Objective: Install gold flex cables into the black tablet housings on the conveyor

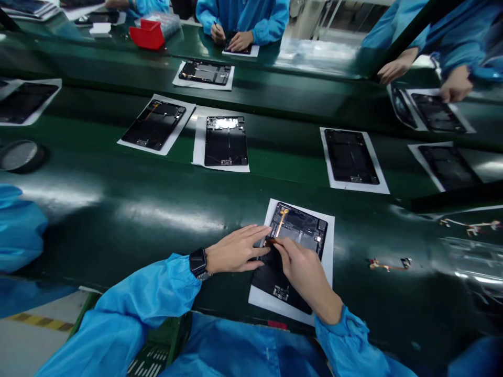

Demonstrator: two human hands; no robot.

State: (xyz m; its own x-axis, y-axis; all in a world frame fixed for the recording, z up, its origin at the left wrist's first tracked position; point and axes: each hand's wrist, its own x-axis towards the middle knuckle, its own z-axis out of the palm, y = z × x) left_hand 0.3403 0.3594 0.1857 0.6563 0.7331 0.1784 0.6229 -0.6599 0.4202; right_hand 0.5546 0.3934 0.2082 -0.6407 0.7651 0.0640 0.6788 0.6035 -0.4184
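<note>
An opened tablet body (302, 230) lies on a white sheet (330, 246) at the near edge of the green bench. An orange flex cable (281, 220) runs down its upper left part. My left hand (236, 250) rests flat on the tablet's left edge, fingers stretched out, with a dark watch on the wrist. My right hand (302, 269) covers the tablet's middle, its fingertips pinched at the lower end of the flex cable near the left edge. What the pinch holds is too small to make out.
Several other opened tablets on white sheets, such as one tablet (226, 141), lie along the green conveyor (275, 104). Loose flex cables (389, 264) lie to the right. Other people in blue coats work across the belt, one person's hands (231, 39) opposite. A red bin (147, 34) stands far left.
</note>
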